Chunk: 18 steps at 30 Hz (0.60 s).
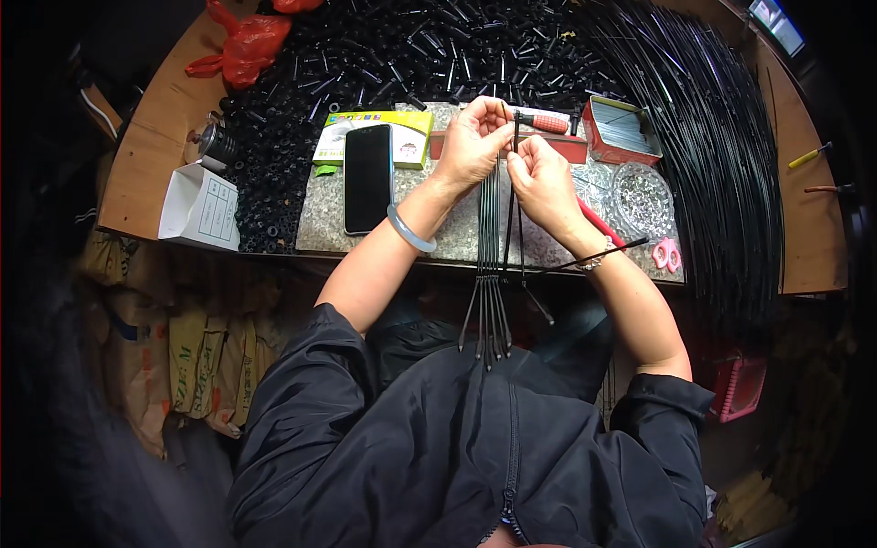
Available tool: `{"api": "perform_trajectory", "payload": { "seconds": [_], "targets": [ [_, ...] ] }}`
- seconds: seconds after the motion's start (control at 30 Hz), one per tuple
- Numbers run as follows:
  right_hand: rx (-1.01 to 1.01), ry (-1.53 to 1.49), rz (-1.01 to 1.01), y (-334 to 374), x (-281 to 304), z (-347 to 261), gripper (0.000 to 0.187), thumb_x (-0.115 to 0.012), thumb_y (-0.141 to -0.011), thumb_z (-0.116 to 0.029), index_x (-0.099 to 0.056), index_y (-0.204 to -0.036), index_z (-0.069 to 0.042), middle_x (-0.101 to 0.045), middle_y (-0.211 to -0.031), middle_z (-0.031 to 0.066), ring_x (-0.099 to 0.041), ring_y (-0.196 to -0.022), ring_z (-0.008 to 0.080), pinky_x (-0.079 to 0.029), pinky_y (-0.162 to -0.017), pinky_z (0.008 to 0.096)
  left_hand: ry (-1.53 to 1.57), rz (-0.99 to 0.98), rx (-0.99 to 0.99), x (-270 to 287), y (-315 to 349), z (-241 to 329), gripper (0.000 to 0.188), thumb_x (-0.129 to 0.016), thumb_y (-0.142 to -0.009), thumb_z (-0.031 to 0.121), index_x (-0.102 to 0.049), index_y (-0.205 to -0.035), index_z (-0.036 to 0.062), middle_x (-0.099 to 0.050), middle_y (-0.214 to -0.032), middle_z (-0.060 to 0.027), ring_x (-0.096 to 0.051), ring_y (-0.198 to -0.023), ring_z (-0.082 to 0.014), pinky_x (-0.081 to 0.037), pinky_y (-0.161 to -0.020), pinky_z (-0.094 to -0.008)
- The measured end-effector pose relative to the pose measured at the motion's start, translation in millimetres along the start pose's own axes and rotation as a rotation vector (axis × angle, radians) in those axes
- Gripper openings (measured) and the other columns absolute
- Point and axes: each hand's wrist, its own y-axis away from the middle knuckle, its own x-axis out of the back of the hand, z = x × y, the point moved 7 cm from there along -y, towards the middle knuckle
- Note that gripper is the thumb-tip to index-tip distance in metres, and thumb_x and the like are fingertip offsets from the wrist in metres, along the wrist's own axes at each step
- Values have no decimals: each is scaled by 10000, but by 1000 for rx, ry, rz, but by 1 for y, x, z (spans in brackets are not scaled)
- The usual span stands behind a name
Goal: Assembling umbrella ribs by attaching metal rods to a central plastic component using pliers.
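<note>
Over the speckled stone slab (pixel 429 219) my two hands are close together. My left hand (pixel 473 146), with a pale bangle on its wrist, has thumb and fingers closed by a thin black rod (pixel 516 132). Just to its right, my right hand (pixel 545 183) pinches the same rod lower down. Below my hands a row of several thin dark rods (pixel 489 219) lies side by side, their black-tipped ends (pixel 487 333) hanging past the slab's near edge. One more black rod (pixel 598 256) slants by my right wrist. What my left fingertips grip exactly is partly hidden.
Black tubular parts (pixel 384 55) heap at the back, and long black rods (pixel 708 137) pile at right. A phone (pixel 368 178) leans on a green-white box (pixel 411 123). Around the slab are a red-handled tool (pixel 545 122), red tin (pixel 623 132), glass dish (pixel 641 194) and white carton (pixel 201 205).
</note>
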Motion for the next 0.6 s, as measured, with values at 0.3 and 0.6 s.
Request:
{"api": "perform_trajectory", "payload": {
  "seconds": [0.3,0.6],
  "targets": [
    [-92,184,-136,-14,9,13,500,-680,-769,-394,-609,-955,65,-638,-734,154,-615,-653,195,-494,-651,310,-1002,-44,-234,14,36,93,439,-490,-784,-34,-446,-1213,48,-529,-1085,-147,-588,-922,-272,-492,-804,-347],
    [11,341,-45,-21,58,12,447,-436,-900,-489,-519,-912,-50,-594,-759,154,-595,-757,328,-453,-659,407,-1388,-779,-211,-44,144,29,880,-697,-637,481,-327,-1375,179,-248,-1441,-120,-213,-1328,-364,-189,-1043,-569]
  ]
}}
